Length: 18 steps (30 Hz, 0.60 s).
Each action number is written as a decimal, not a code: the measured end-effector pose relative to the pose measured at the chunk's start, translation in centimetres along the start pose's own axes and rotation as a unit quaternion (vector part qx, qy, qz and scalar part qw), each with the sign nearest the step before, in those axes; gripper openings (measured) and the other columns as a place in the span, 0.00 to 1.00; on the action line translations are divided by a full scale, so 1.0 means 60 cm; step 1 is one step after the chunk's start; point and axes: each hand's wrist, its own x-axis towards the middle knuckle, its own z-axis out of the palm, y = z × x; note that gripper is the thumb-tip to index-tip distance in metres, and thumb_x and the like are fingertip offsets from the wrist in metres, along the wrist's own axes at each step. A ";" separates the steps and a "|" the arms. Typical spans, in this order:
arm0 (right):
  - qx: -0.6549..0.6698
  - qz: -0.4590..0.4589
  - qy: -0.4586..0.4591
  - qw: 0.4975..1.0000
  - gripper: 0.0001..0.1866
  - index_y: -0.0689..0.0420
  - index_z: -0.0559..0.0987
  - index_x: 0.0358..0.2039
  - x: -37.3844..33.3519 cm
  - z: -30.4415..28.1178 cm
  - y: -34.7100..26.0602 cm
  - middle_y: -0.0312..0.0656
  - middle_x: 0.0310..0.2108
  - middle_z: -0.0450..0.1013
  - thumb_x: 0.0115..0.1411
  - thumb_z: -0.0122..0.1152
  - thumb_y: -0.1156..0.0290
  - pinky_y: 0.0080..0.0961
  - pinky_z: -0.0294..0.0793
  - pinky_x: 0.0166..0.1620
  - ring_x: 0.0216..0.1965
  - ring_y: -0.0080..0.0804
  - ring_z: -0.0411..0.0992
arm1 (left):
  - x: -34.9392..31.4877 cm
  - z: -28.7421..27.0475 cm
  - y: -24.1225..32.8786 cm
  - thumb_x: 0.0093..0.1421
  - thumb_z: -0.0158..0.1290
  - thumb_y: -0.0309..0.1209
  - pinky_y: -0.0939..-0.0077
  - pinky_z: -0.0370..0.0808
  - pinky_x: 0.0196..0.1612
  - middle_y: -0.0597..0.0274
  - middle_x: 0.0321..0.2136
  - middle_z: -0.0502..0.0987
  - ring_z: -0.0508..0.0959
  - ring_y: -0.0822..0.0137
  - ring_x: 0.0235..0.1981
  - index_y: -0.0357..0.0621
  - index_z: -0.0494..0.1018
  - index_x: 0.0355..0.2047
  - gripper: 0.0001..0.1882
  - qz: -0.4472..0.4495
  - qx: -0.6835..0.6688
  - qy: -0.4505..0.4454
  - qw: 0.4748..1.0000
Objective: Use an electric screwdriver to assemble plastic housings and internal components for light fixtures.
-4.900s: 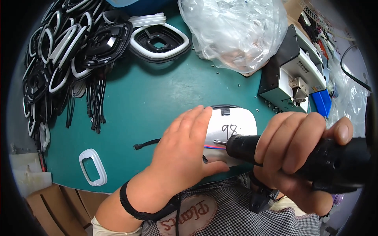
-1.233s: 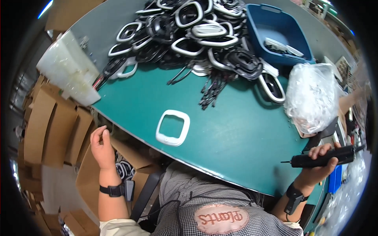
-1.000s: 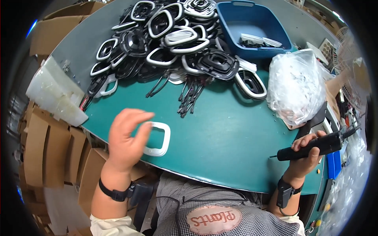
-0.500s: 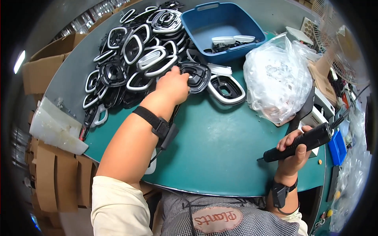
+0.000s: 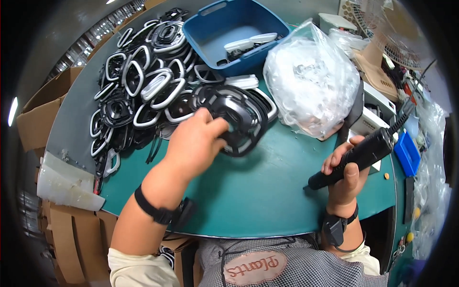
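Note:
Pinched in my left hand is a black plastic lid frame, rounded and square with an opening in its middle. It is tilted above the green table and slightly blurred by motion. My right hand is wrapped round a black electric screwdriver, its cord running up to the right and its bit pointing left over the table. Beyond the held frame, a white-rimmed black frame is partly hidden by it. Left of it lies a large heap of black frames with white or grey rims.
A blue tub at the back holds some black and white parts. To its right sits a clear plastic bag of white pieces. A fan, a small blue tray and cardboard boxes surround the green table.
My left hand has lifted the black frame off the table and drawn it nearer to me. My right hand keeps the screwdriver in much the same place. The whole view has shifted a little.

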 end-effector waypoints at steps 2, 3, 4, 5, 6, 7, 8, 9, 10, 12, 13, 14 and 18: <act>-0.036 -0.023 -0.002 0.999 0.38 0.57 0.62 0.54 0.005 0.000 0.000 0.38 0.25 0.65 0.53 0.67 0.46 0.23 0.70 0.25 0.20 0.25 0.66 | -0.025 0.000 0.031 0.42 0.67 0.27 0.61 0.74 0.35 0.56 0.31 0.72 0.76 0.52 0.32 0.51 0.77 0.38 0.20 0.044 -0.018 -0.042 0.998; -0.038 -0.032 -0.002 0.999 0.38 0.58 0.62 0.54 0.009 -0.001 0.000 0.39 0.25 0.65 0.54 0.66 0.47 0.23 0.70 0.25 0.20 0.25 0.66 | -0.039 0.004 0.045 0.42 0.67 0.27 0.61 0.74 0.35 0.57 0.32 0.72 0.76 0.52 0.32 0.51 0.77 0.38 0.20 0.056 -0.036 -0.067 0.996; -0.041 -0.039 -0.001 0.998 0.37 0.58 0.62 0.54 0.012 -0.004 0.001 0.39 0.25 0.65 0.55 0.66 0.47 0.23 0.70 0.25 0.20 0.25 0.66 | -0.050 0.009 0.055 0.41 0.67 0.27 0.61 0.74 0.35 0.57 0.32 0.72 0.76 0.52 0.32 0.52 0.77 0.38 0.21 0.067 -0.055 -0.092 0.992; -0.043 -0.047 -0.001 0.998 0.36 0.59 0.62 0.54 0.015 -0.007 0.002 0.39 0.25 0.65 0.56 0.64 0.48 0.23 0.70 0.25 0.20 0.26 0.66 | -0.054 0.016 0.061 0.41 0.67 0.27 0.61 0.74 0.35 0.57 0.32 0.72 0.76 0.52 0.32 0.52 0.77 0.38 0.21 0.069 -0.063 -0.098 0.991; 0.001 -0.046 0.011 0.999 0.34 0.61 0.64 0.52 0.017 -0.009 0.004 0.42 0.25 0.68 0.54 0.68 0.54 0.24 0.71 0.26 0.21 0.29 0.68 | -0.062 0.020 0.066 0.44 0.65 0.27 0.61 0.74 0.35 0.58 0.32 0.72 0.76 0.53 0.32 0.52 0.77 0.38 0.18 0.107 -0.058 -0.136 0.983; -0.005 -0.050 0.013 0.999 0.33 0.61 0.64 0.51 0.018 -0.010 0.005 0.42 0.25 0.68 0.54 0.68 0.54 0.24 0.71 0.26 0.21 0.29 0.68 | -0.069 0.026 0.070 0.46 0.62 0.27 0.61 0.73 0.36 0.59 0.32 0.72 0.76 0.53 0.33 0.52 0.77 0.38 0.16 0.145 -0.054 -0.173 0.973; -0.010 -0.054 0.014 0.998 0.33 0.61 0.64 0.51 0.019 -0.011 0.005 0.42 0.24 0.68 0.55 0.67 0.54 0.24 0.71 0.26 0.21 0.28 0.68 | -0.074 0.033 0.071 0.46 0.62 0.27 0.61 0.73 0.36 0.59 0.32 0.72 0.76 0.53 0.33 0.52 0.77 0.38 0.16 0.144 -0.060 -0.179 0.971; -0.012 -0.062 0.011 0.998 0.32 0.61 0.65 0.51 0.023 -0.009 0.004 0.42 0.24 0.68 0.55 0.67 0.54 0.24 0.72 0.26 0.20 0.28 0.68 | -0.075 0.038 0.068 0.49 0.59 0.27 0.61 0.73 0.38 0.59 0.34 0.73 0.76 0.54 0.35 0.52 0.77 0.38 0.15 0.188 -0.029 -0.177 0.966; -0.013 -0.056 0.011 0.998 0.32 0.61 0.65 0.51 0.022 -0.009 0.004 0.42 0.24 0.68 0.55 0.67 0.54 0.24 0.72 0.26 0.20 0.28 0.68 | -0.076 0.042 0.063 0.51 0.55 0.27 0.61 0.73 0.40 0.59 0.36 0.74 0.76 0.55 0.36 0.53 0.78 0.39 0.13 0.231 0.002 -0.174 0.957; -0.065 -0.063 0.010 0.996 0.33 0.60 0.63 0.52 0.021 -0.008 0.004 0.39 0.24 0.65 0.58 0.62 0.48 0.25 0.71 0.26 0.19 0.26 0.67 | -0.078 0.051 0.048 0.53 0.51 0.27 0.61 0.73 0.41 0.58 0.41 0.75 0.76 0.55 0.39 0.52 0.78 0.40 0.14 0.253 0.015 -0.157 0.954; -0.063 -0.060 0.007 0.996 0.33 0.60 0.63 0.52 0.020 -0.006 0.003 0.39 0.25 0.65 0.58 0.62 0.48 0.25 0.71 0.27 0.20 0.26 0.67 | -0.079 0.055 0.038 0.52 0.52 0.26 0.61 0.73 0.42 0.57 0.42 0.75 0.76 0.55 0.39 0.51 0.78 0.39 0.13 0.261 -0.010 -0.065 0.963; -0.060 -0.058 0.006 0.997 0.33 0.60 0.63 0.52 0.020 -0.006 0.001 0.39 0.25 0.65 0.58 0.62 0.48 0.25 0.71 0.27 0.20 0.26 0.67 | -0.080 0.059 0.030 0.51 0.53 0.25 0.61 0.74 0.42 0.56 0.44 0.75 0.76 0.54 0.38 0.51 0.79 0.38 0.13 0.267 -0.033 0.027 0.963; -0.026 -0.053 0.009 0.998 0.34 0.61 0.65 0.51 0.016 -0.007 0.000 0.41 0.25 0.69 0.54 0.67 0.51 0.25 0.72 0.26 0.20 0.28 0.68 | -0.115 0.068 0.049 0.46 0.64 0.31 0.62 0.72 0.39 0.57 0.34 0.77 0.76 0.53 0.34 0.44 0.79 0.33 0.13 0.070 -0.106 0.042 0.991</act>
